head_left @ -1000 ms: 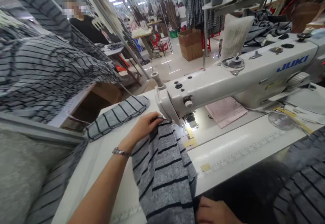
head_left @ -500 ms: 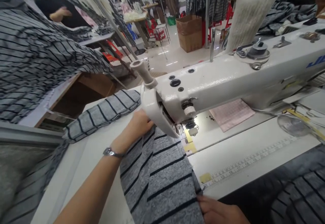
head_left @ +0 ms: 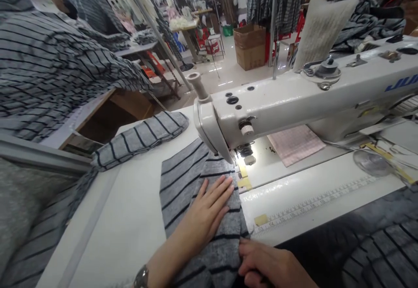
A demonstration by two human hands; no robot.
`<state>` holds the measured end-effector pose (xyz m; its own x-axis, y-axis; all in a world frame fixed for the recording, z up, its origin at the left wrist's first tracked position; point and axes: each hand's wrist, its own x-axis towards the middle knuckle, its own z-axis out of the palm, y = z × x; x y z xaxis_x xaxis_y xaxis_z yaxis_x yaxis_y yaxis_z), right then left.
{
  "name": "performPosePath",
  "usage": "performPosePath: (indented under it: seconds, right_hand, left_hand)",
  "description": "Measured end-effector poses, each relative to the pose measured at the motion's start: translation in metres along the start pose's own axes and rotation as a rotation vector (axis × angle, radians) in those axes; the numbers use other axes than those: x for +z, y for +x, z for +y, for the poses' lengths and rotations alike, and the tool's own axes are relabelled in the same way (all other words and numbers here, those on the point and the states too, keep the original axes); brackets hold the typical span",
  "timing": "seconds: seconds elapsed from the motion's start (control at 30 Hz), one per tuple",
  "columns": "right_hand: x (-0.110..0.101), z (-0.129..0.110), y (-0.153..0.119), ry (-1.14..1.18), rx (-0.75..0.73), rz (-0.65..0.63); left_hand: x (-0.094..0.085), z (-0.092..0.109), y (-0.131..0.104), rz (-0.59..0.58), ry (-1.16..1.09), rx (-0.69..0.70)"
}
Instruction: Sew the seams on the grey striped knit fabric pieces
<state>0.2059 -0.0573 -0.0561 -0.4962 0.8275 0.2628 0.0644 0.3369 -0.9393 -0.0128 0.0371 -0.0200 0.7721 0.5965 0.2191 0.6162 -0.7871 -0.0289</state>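
A piece of grey fabric with dark stripes [head_left: 183, 172] lies on the sewing table, its far part running under the head of a white sewing machine [head_left: 277, 105]. My left hand [head_left: 209, 212] rests flat on this cloth just in front of the needle area, fingers stretched out. At the near right edge of the fabric, my right hand [head_left: 264, 259] is closed, pinching the border between thumb and fingers. The fingertips of that hand are partly hidden. The presser foot [head_left: 235, 159] sits close to the cloth's right edge; the needle itself is too small to make out.
A folded striped piece [head_left: 140, 140] lies at the table's far left. A pink cloth [head_left: 295, 144] sits under the machine arm. A printed ruler [head_left: 310, 207] runs along the front edge. Striped fabric [head_left: 65, 66] is heaped at left; a cardboard box [head_left: 250, 46] stands beyond.
My left hand has come back from beside the machine head and now lies flat on the fabric nearer me. My right hand stays at the near edge, shifted slightly left.
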Motion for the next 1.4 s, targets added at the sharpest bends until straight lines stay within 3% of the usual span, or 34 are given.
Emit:
performPosePath:
  seconds: [0.13, 0.27, 0.4, 0.5, 0.57, 0.63, 0.8, 1.0, 1.23, 1.4]
  right_hand:
    - [-0.03, -0.013, 0.016, -0.352, -0.034, -0.073]
    - [-0.069, -0.014, 0.053, -0.928, -0.006, -0.22]
    - [-0.095, 0.001, 0.098, -1.155, -0.364, -0.527]
    - [-0.106, 0.012, 0.118, -1.16, -0.594, -0.589]
    - [-0.112, 0.017, 0.125, -1.157, -0.659, -0.6]
    - [-0.118, 0.019, 0.127, -1.156, -0.637, -0.562]
    - [-0.133, 0.026, 0.13, -1.14, -0.346, -0.357]
    - [-0.145, 0.028, 0.132, -1.125, -0.088, -0.299]
    - [-0.14, 0.022, 0.132, -1.127, -0.095, -0.178]
    - [-0.137, 0.032, 0.129, -1.083, -0.108, -0.221]
  left_hand:
    - [-0.005, 0.01, 0.007, 0.115, -0.014, -0.074]
    - [-0.002, 0.028, -0.001, 0.247, -0.151, -0.101]
    - [0.0, 0.026, -0.009, 0.243, -0.161, -0.11]
    - [-0.001, 0.022, -0.012, 0.213, -0.139, -0.088]
    - [-0.001, 0.019, -0.012, 0.207, -0.135, -0.087]
    - [0.001, 0.015, -0.009, 0.201, -0.127, -0.1]
    - [0.012, -0.004, 0.016, 0.247, -0.139, -0.158]
    - [0.02, -0.022, 0.041, 0.273, -0.161, -0.175]
    - [0.018, -0.03, 0.048, 0.244, -0.16, -0.18]
    - [0.021, -0.035, 0.05, 0.271, -0.14, -0.172]
